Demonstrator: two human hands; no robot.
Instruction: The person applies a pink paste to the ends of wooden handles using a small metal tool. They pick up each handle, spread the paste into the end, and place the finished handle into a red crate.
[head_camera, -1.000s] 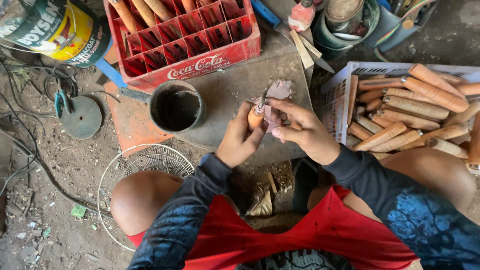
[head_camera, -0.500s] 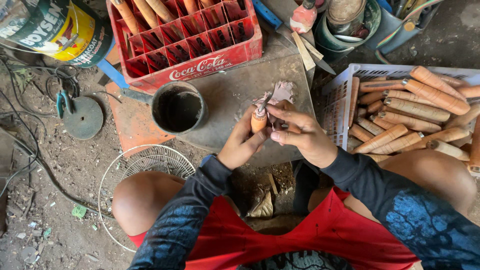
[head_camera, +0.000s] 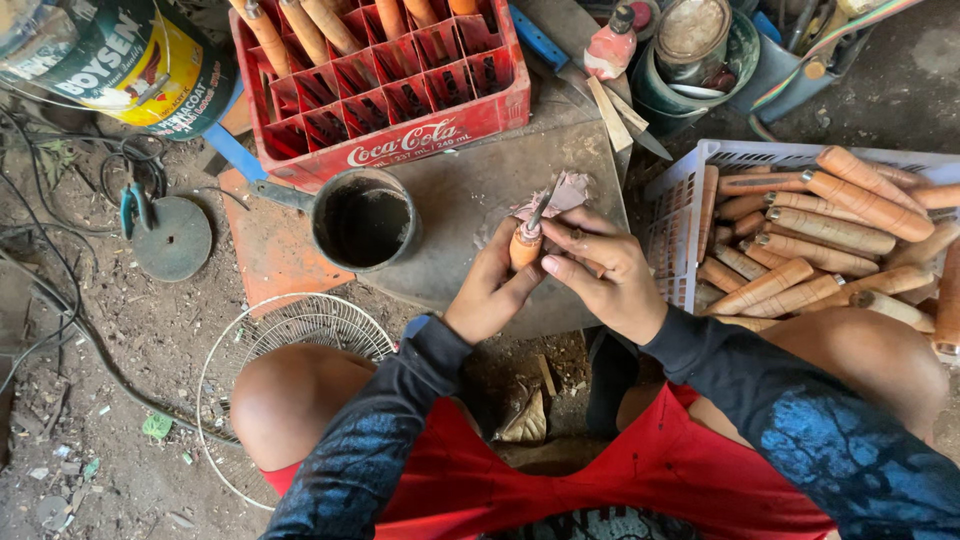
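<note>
Your left hand (head_camera: 490, 295) is closed around a short orange wooden handle (head_camera: 525, 245), holding it upright over the grey board (head_camera: 470, 215). Your right hand (head_camera: 605, 280) is closed too, pinching a thin metal blade (head_camera: 543, 207) whose lower end meets the top of the handle. A scrap of pinkish paper (head_camera: 562, 195) lies on the board just behind the blade. To the left of your hands sits a dark round can (head_camera: 365, 220) with black stuff inside. Behind it stands a red crate (head_camera: 400, 80) with a few wooden handles poking out of its slots. On your right is a white basket (head_camera: 680, 215) full of more wooden handles (head_camera: 810, 245). A wire fan guard (head_camera: 300, 335) lies on the dirt by your left knee.
</note>
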